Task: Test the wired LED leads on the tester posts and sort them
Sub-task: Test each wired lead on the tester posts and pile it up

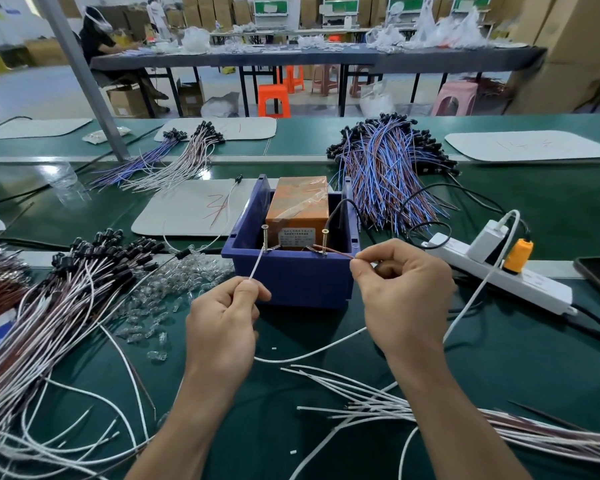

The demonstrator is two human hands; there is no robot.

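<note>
Left hand: thumb and forefinger pinching a white lead, which slants up and away to touch the left screw post.
Right hand: fingertips pinching a brown lead, which lies nearly level and runs leftward onto the right screw post (both posts stand at the near rim of the blue bin).
LED end: not traceable.

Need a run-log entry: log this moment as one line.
phase: testing | left hand pinches white lead at left post | right hand pinches brown lead at right post
</note>
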